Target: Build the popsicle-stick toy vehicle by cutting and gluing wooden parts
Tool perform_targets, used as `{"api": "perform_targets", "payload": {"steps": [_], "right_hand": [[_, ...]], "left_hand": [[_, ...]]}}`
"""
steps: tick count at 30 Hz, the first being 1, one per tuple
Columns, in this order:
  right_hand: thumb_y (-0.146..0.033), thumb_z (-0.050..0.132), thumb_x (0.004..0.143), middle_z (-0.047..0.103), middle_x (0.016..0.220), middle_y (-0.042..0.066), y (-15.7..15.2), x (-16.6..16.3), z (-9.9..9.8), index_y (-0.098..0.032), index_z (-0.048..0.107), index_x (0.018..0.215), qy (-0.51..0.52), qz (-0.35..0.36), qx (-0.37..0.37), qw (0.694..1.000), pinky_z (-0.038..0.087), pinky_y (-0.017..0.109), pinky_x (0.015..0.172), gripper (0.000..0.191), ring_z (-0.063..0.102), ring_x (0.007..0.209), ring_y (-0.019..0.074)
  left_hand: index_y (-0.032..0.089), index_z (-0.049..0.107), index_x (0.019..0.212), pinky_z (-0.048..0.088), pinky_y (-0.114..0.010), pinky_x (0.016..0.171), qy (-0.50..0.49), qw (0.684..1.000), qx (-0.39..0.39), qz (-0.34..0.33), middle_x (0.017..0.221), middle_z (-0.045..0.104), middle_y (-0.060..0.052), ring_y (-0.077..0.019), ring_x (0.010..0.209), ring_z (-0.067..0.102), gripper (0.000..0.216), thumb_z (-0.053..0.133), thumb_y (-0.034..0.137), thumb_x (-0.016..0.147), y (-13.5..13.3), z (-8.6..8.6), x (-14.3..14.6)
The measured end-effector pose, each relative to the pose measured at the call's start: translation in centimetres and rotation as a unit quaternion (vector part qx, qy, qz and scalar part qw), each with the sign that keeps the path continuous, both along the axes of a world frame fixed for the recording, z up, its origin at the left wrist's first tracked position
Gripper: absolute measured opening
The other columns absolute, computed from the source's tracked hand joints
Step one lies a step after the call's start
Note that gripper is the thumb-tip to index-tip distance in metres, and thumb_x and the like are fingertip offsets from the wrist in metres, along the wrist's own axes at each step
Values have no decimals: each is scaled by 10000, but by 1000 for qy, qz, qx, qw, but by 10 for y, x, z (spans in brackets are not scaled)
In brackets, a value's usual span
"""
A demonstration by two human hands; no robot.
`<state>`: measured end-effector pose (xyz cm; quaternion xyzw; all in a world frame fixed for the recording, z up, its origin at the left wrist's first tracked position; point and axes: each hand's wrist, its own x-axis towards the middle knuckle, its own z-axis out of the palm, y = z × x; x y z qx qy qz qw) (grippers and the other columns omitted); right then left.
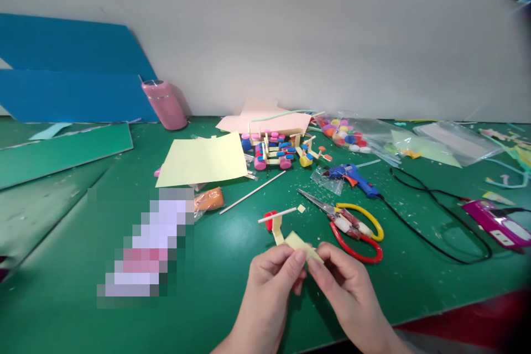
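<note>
Between my two hands is a small pale yellow foam piece (299, 244). My left hand (271, 279) pinches its left side with thumb and fingers, and my right hand (346, 282) pinches its right end. Just beyond my fingertips lies a small part with a red round piece (270, 220), a white stick (277, 215) and a cream strip (277, 230). Near it is a tiny yellow square (301, 208). Scissors (352, 227) with one yellow and one red handle lie to the right of my hands, blades partly apart.
A blue glue gun (352, 177) trails a black cord to a magenta box (498, 224). Behind are small foam vehicles (274, 152), a bag of coloured discs (342, 133), a yellow sheet (203, 160) and a pink tumbler (166, 105). A long white stick (253, 192) lies mid-table.
</note>
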<state>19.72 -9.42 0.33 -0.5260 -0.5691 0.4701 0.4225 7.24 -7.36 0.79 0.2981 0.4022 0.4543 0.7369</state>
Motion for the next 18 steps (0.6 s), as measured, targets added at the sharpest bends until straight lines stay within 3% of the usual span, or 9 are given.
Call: {"api": "perform_targets", "payload": {"steps": [7, 9, 11, 14, 16, 18], "right_hand": [[-335, 422, 884, 445, 615, -21, -4, 8, 5, -183, 499, 679, -80, 64, 40, 994, 360, 224, 544, 266, 429, 579, 121], [-336, 419, 884, 418, 595, -33, -2, 22, 3, -193, 469, 655, -116, 23, 44, 992, 343, 212, 499, 275, 403, 539, 111], [-343, 433, 879, 436, 596, -35, 4, 41, -1, -201, 493, 696, -169, -63, 52, 982, 342, 210, 480, 239, 409, 528, 114], [-362, 455, 858, 566, 756, 17, 16, 75, -14, -205, 539, 839, -250, -184, 76, 948, 422, 238, 591, 178, 534, 675, 157], [-366, 483, 829, 573, 902, 54, 24, 93, -22, -200, 512, 1001, -307, -205, 79, 926, 460, 273, 644, 241, 564, 752, 183], [-339, 499, 803, 546, 1042, 95, 29, 104, -29, -188, 483, 1079, -378, -165, 73, 908, 473, 319, 716, 314, 564, 861, 219]], "left_hand": [[136, 545, 508, 272, -190, 462, -35, 995, -33, 86, 484, 460, 38, -59, 470, 332, 293, 674, 323, 693, 1, 12, 3], [136, 535, 503, 274, -190, 461, -22, 996, -32, 86, 476, 458, 36, -62, 468, 337, 310, 647, 328, 719, 2, 12, -1], [135, 525, 501, 278, -190, 467, 5, 997, -22, 78, 479, 456, 33, -64, 477, 343, 327, 622, 334, 742, 1, 10, -4], [133, 523, 510, 286, -193, 484, 65, 996, 5, 65, 495, 449, 32, -69, 502, 358, 338, 600, 345, 762, -1, 6, -7], [130, 531, 515, 281, -194, 481, 105, 993, 19, 58, 497, 443, 33, -68, 502, 356, 343, 595, 355, 766, -3, 3, -7], [127, 549, 525, 273, -197, 468, 128, 990, 23, 50, 493, 447, 32, -65, 488, 350, 341, 596, 367, 762, -3, 1, -8]]}}
